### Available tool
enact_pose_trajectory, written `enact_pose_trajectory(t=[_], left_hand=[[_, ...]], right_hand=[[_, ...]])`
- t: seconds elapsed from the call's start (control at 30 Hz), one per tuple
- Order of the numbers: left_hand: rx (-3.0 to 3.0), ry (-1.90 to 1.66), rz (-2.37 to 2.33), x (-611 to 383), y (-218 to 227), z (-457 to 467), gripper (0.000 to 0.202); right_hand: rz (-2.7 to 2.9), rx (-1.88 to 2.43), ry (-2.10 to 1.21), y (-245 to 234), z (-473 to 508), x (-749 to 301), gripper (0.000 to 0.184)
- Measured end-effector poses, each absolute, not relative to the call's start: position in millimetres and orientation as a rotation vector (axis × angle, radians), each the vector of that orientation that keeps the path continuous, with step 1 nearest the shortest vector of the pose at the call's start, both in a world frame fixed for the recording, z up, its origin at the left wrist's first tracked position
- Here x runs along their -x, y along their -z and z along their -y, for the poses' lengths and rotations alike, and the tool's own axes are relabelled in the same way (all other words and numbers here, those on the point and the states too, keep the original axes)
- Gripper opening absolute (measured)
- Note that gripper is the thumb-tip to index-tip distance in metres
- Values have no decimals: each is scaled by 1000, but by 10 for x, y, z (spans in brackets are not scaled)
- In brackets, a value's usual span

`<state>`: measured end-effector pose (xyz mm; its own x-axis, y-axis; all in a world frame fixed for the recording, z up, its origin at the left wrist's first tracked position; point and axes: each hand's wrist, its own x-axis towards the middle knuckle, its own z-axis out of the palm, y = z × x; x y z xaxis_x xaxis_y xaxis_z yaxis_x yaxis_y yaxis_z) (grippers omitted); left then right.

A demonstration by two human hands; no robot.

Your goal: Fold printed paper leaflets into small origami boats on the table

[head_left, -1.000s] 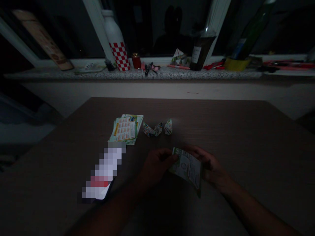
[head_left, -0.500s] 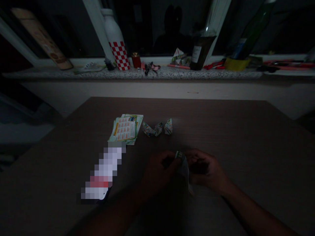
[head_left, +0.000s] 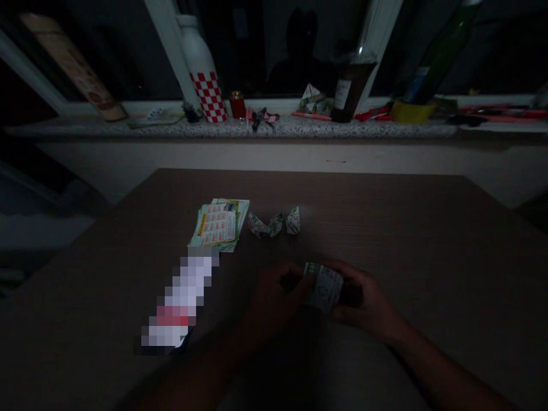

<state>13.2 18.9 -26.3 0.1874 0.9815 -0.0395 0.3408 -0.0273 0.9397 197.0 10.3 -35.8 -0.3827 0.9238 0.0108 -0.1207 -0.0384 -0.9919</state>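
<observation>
Between my two hands is a small printed paper card [head_left: 323, 290], bent, with a green printed strip at its upper left. My left hand [head_left: 280, 294] pinches its left side, thumb on top. My right hand [head_left: 363, 302] closes on the right side, fingers behind the card and thumb near its lower corner. Beyond my hands, folded paper pieces [head_left: 293, 221] stand on the table. Left of them lies a stack of printed cards [head_left: 217, 224], with a bright phone [head_left: 188, 291], blurred out, nearer to me.
Along the back, the stone windowsill [head_left: 171, 131] carries a white bottle with red checks [head_left: 205, 80], a small red jar [head_left: 237, 105], a dark cup [head_left: 349, 91], a green bottle [head_left: 440, 54] and pens [head_left: 505, 113]. The wooden table [head_left: 406, 222] is dimly lit.
The card has turned and opened out, so its printed face shows between my hands; before, it was seen nearly edge-on, hanging down. Both hands stay in about the same place.
</observation>
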Motion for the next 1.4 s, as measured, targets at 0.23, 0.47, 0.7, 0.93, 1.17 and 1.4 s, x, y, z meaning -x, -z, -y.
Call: enact_pose_trajectory(t=[0.23, 0.47, 0.7, 0.93, 1.17, 1.4], left_hand=[[-1657, -823, -1162, -134, 173, -165, 18], [-1580, -826, -1030, -103, 203, -168, 18], [-1532, -748, -1104, -137, 198, -164, 18], [-1573, -774, -1127, -123, 200, -188, 17], [-1573, -781, -1125, -124, 186, -177, 20], [-1568, -749, -1147, -126, 173, -173, 23]], right_hand=[[1321, 1089, -1538, 360, -100, -1944, 35], [1420, 1202, -1451, 371, -99, -1933, 33], [1481, 1210, -1411, 382, -103, -1928, 33], [1480, 1145, -1371, 392, -86, -1957, 25], [1567, 1142, -1142, 401, -89, -1981, 19], [1624, 1125, -1045, 378, -85, -1968, 15]])
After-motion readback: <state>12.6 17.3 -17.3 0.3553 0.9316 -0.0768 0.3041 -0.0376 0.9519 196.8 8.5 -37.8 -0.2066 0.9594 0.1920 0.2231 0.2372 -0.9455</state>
